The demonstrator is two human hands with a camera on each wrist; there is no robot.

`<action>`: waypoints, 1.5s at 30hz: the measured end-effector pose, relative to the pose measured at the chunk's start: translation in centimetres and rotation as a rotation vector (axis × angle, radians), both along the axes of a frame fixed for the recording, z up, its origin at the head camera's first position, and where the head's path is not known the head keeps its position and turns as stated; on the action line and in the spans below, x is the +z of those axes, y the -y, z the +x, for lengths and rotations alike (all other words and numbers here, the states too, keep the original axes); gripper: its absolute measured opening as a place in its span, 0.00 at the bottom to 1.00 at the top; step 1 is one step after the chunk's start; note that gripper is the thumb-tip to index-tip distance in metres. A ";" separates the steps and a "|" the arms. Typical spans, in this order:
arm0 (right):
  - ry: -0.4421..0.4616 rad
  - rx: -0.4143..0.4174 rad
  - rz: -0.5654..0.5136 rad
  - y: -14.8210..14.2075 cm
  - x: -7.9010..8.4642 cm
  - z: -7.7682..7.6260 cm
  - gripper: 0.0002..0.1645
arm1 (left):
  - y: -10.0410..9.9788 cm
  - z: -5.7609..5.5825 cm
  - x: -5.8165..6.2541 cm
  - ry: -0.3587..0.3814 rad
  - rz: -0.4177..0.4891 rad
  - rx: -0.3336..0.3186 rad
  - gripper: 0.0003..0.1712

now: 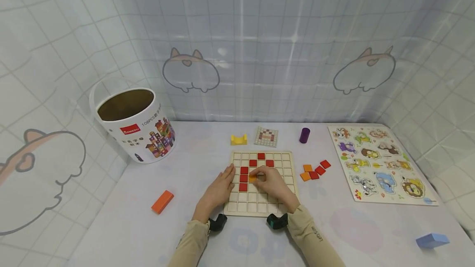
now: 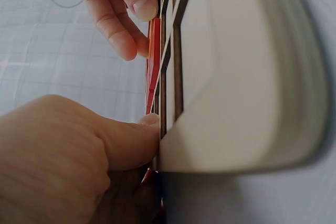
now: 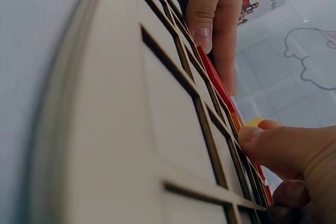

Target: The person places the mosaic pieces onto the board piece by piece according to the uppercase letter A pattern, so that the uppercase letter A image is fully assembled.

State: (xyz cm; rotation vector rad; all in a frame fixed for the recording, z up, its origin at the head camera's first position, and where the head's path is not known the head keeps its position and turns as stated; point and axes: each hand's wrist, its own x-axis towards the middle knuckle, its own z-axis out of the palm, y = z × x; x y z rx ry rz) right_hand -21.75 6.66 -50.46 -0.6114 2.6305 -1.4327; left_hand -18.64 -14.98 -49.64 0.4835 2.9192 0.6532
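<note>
A wooden grid board (image 1: 246,207) lies on the table with several red square tiles (image 1: 243,187) in its cells. Beside the red column is an orange tile (image 1: 252,179), pinched between the thumb and index finger of my right hand (image 1: 273,183). That tile (image 3: 235,121) sits low against the grid in the right wrist view, partly covered by the fingers. My left hand (image 1: 219,188) rests along the board's left edge with its fingers extended. The left thumb (image 2: 131,137) touches the board's edge in the left wrist view.
Loose red and orange tiles (image 1: 314,175) lie right of the board. Behind it are a pattern card (image 1: 266,137), a yellow block (image 1: 239,139) and a purple cylinder (image 1: 304,135). A bucket (image 1: 141,135), orange block (image 1: 162,202), animal puzzle (image 1: 382,164) and blue block (image 1: 432,240) stand around.
</note>
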 end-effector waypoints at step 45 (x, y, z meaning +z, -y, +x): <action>0.203 -0.551 -0.074 -16.1 -0.2 -1.3 0.25 | 0.0 0.2 0.4 -0.006 0.034 -0.005 0.31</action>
